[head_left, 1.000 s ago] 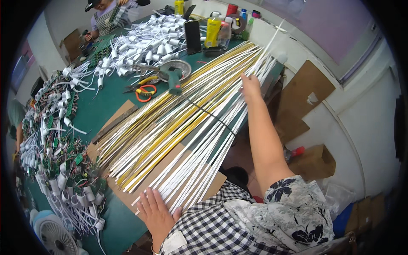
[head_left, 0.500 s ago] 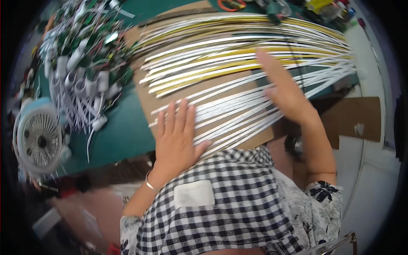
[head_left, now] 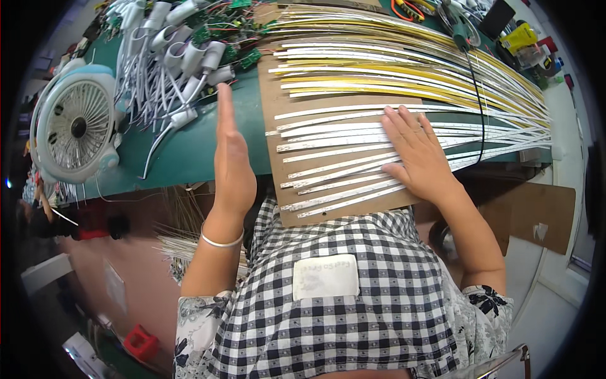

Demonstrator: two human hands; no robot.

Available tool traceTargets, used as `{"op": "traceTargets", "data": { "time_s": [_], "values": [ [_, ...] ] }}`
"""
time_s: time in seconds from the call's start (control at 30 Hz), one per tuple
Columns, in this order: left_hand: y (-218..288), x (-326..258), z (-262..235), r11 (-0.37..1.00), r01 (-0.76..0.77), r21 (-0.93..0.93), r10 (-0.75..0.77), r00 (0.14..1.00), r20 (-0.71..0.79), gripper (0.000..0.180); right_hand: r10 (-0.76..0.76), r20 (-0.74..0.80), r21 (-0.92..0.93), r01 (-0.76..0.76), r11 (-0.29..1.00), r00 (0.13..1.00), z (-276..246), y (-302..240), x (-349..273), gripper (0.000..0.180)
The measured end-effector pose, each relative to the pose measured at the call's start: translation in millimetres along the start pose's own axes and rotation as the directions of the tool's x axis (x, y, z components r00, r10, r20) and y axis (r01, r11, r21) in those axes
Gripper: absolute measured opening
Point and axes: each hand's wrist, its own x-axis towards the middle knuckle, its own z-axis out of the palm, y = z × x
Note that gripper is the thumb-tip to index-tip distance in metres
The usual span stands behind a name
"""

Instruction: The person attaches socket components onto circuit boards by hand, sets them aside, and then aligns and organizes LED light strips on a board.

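Thin white strips [head_left: 341, 138] that look like LED strips lie fanned out on a brown cardboard sheet [head_left: 353, 107], bunching together toward the right. My right hand [head_left: 413, 151] rests flat across them, fingers stretched and holding nothing. Just off the cardboard's left edge, my left hand [head_left: 235, 164] is held on edge, fingers straight and empty, beside the strip ends. Farther back on the same sheet lies a bundle of white and yellow strips [head_left: 353, 63].
White tubular sockets with cables [head_left: 192, 58] and green circuit boards [head_left: 243, 35] pile up at the left. A blue-white fan [head_left: 79, 126] stands at the table's left end. A dark cable [head_left: 483, 120] crosses the strips. A yellow bottle [head_left: 519, 38] and orange-handled pliers [head_left: 409, 10] lie at the back.
My left hand has lifted off the strips and moved left past their ends, turning on edge. My right hand has come down flat on the strips. The view has shifted.
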Motion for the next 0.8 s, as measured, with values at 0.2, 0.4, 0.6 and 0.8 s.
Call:
{"op": "traceTargets", "data": {
  "time_s": [0.2,0.4,0.6,0.8],
  "values": [
    [14,9,12,0.786,0.226,-0.576,-0.245,0.968,0.045,0.072,-0.03,-0.065,-0.094,0.024,0.995,0.997,-2,2,-4,0.08],
    [-20,16,8,0.293,0.223,-0.93,-0.065,0.975,0.213,0.072,-0.005,-0.083,-0.079,-0.001,0.997,0.997,11,2,6,0.077],
    [2,25,27,0.569,0.288,-0.77,-0.287,0.947,0.143,0.087,0.013,-0.041,-0.052,-0.015,0.999,0.999,20,-5,26,0.075],
    [0,21,29,0.613,0.241,-0.752,-0.239,0.964,0.114,0.086,0.044,0.025,-0.044,-0.043,0.998,0.999,12,-12,27,0.072]
  ]
}}
